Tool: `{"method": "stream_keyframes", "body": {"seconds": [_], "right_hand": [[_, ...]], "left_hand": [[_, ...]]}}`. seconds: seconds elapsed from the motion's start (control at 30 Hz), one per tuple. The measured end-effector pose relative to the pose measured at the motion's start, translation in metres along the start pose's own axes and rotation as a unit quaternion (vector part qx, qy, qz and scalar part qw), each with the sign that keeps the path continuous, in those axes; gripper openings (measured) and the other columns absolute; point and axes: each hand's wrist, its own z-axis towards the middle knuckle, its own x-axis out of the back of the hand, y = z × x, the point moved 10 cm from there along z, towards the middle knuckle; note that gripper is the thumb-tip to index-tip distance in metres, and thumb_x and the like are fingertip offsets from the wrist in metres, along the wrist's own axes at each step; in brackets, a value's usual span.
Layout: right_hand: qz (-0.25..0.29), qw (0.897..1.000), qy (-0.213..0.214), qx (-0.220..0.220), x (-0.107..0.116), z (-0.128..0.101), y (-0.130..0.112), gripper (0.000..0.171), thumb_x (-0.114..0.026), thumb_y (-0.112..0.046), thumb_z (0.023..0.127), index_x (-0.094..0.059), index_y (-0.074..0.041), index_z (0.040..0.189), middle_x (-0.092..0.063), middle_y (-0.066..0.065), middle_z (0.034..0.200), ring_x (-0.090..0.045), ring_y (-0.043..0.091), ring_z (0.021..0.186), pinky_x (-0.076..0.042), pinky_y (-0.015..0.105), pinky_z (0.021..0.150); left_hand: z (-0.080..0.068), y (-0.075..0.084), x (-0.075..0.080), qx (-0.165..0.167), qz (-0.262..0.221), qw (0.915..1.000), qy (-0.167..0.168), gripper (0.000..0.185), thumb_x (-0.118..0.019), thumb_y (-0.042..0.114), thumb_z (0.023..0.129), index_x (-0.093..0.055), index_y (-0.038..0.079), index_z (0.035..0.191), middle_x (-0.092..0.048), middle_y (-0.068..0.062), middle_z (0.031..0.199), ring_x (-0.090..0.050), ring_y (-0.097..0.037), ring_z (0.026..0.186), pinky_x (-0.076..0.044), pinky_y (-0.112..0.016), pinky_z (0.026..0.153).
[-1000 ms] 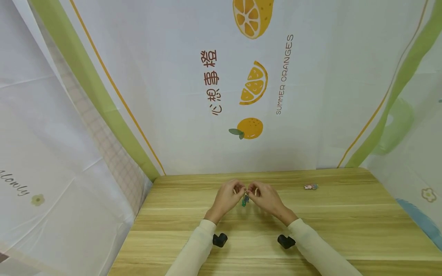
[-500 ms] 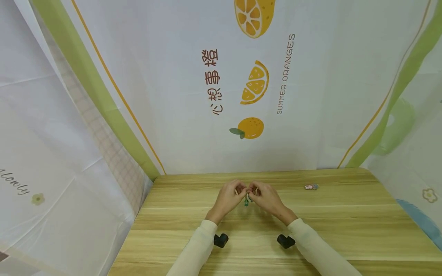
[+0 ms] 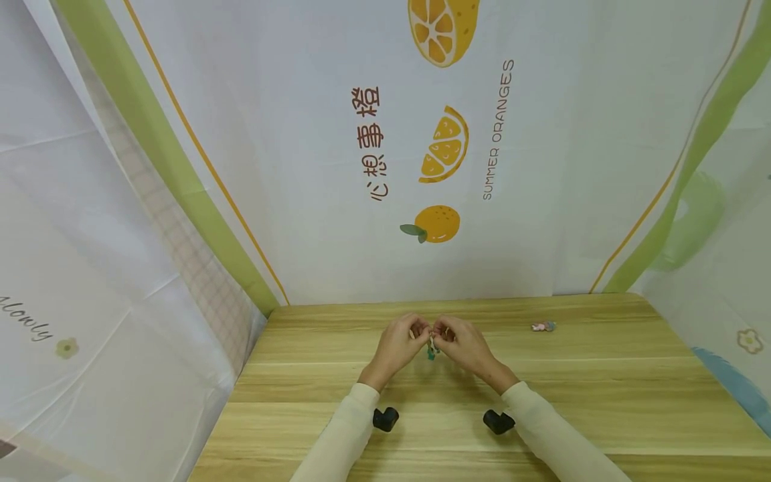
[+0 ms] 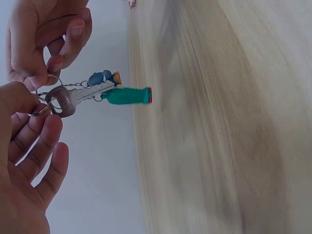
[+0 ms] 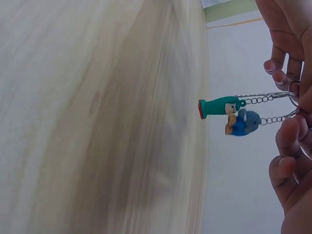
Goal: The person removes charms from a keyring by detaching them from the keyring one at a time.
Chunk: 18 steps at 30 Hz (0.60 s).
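Above the middle of the wooden table (image 3: pixel 602 375), both hands hold a key ring (image 4: pixel 41 106) between them. It carries a silver key (image 4: pixel 73 97), a green figure charm (image 4: pixel 127 96) and a blue charm (image 4: pixel 102 78), each on a short chain. My left hand (image 3: pixel 415 333) pinches the ring and the key head between thumb and fingers (image 4: pixel 46 129). My right hand (image 3: pixel 440 333) pinches a small ring right beside it. The right wrist view shows the green charm (image 5: pixel 219 106) and blue charm (image 5: pixel 242 123) dangling clear of the table.
A small pink and blue trinket (image 3: pixel 542 327) lies on the table to the right of the hands. White printed cloth walls (image 3: pixel 361 167) close off the table at the back and both sides. Black wrist cameras (image 3: pixel 384 419) sit under both sleeves.
The hands have drawn a little closer together, and the dangling charms hang slightly higher and further right than a second ago. Both hands keep their hold.
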Motion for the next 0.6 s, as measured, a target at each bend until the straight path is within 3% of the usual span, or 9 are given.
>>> {"method": "stream_keyframes", "body": {"seconds": [0.27,0.6], "right_hand": [[0.019,0.999,0.012,0.023,0.0033,-0.0009,-0.0044,0.016,-0.073,-0.006,0.097,-0.067,-0.020,0.092,-0.063,-0.009,0.084,-0.050,-0.001,0.067,-0.044,0.023,0.060],[0.018,1.000,0.013,-0.004,0.0051,-0.0017,-0.0001,0.006,-0.071,-0.014,0.101,-0.070,-0.017,0.097,-0.067,-0.007,0.086,-0.052,-0.001,0.066,-0.046,0.023,0.059]], "left_hand": [[0.0009,-0.0012,0.0033,0.001,-0.006,1.0000,0.005,0.009,-0.068,0.014,0.105,-0.075,0.010,0.107,-0.072,-0.001,0.091,-0.061,-0.005,0.076,-0.052,-0.020,0.066],[0.0023,-0.0027,0.0044,0.012,-0.007,0.9998,0.011,0.013,-0.067,0.017,0.107,-0.077,0.010,0.109,-0.073,0.000,0.091,-0.063,-0.007,0.079,-0.054,-0.021,0.071]]}}
